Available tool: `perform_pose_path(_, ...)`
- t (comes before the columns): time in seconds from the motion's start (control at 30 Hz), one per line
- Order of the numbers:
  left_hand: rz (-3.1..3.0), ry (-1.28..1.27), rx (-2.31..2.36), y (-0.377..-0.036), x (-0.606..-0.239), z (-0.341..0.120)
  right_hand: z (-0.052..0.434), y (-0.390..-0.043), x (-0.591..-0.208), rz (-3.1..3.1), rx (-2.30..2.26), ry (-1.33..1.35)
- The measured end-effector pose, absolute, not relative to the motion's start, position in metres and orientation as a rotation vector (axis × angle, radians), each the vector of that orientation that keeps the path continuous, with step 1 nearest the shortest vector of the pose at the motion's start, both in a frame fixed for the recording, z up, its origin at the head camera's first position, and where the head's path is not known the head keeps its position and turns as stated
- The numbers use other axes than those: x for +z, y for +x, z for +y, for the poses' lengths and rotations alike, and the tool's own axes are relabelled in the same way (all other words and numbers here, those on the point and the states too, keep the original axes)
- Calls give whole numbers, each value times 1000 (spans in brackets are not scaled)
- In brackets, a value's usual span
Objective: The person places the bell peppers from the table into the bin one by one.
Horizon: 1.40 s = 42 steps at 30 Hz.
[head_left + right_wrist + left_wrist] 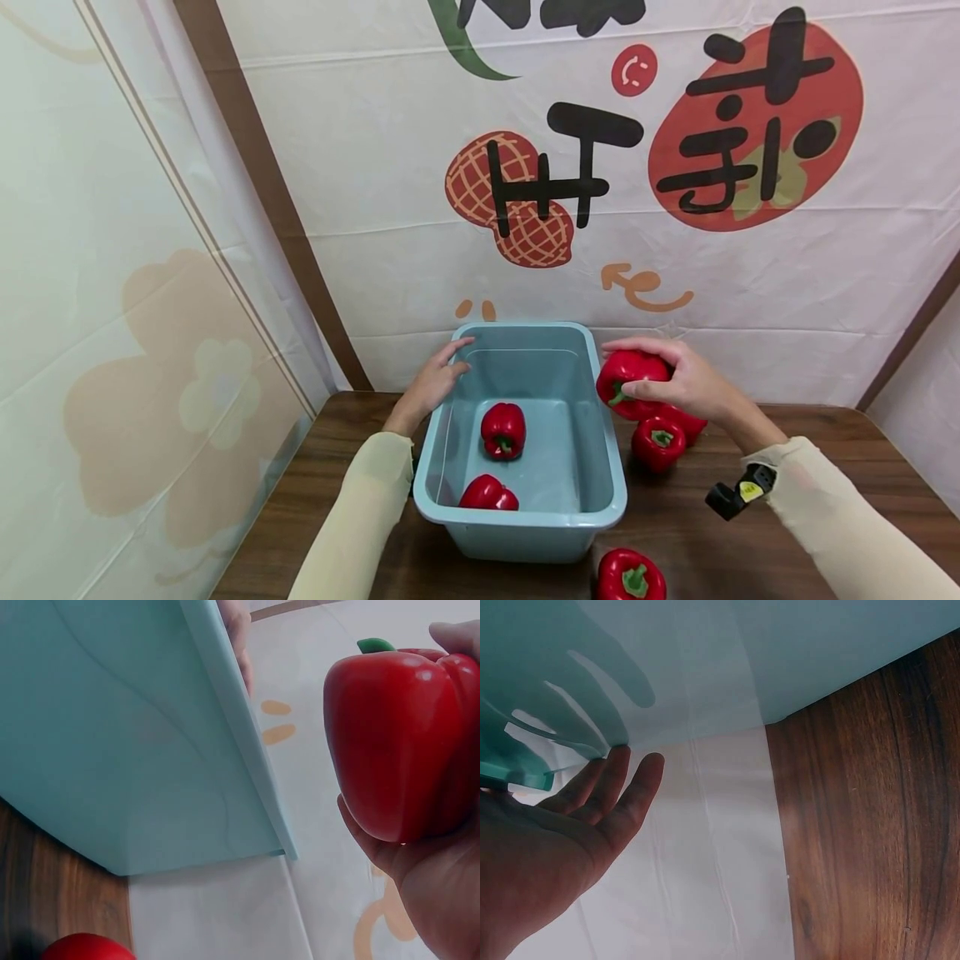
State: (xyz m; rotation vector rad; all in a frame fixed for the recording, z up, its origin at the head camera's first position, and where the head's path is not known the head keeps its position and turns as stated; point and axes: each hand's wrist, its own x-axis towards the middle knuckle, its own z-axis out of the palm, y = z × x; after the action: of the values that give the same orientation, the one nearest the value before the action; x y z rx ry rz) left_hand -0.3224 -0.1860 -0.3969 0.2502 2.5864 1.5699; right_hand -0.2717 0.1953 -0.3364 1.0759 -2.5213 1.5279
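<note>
My right hand (693, 383) grips a glossy red bell pepper (632, 367) just outside the right rim of a light blue plastic bin (525, 518). Thumb and fingers lie on opposite sides of this pepper (397, 742), its green stem showing in the right wrist view. At the bin's left rim is my left hand (433, 383), index finger and thumb over the edge. In the left wrist view its other fingers (630, 802) stretch nearly straight beside the outer wall. Inside the bin lie two red bell peppers, one mid-floor (504, 429) and one near the front wall (486, 493).
Right of the bin, a bell pepper (658, 442) stands on the brown wooden table (750, 533), another (692, 425) partly hidden behind it. One more pepper (632, 577) sits at the front edge of view. A printed white cloth (420, 250) hangs behind the table.
</note>
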Motion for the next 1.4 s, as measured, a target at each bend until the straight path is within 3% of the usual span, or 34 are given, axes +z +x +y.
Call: perform_pose_path(1.4,2554,241,1572,-324,-396,-186,137,-276,-342,-2565,1572,1220)
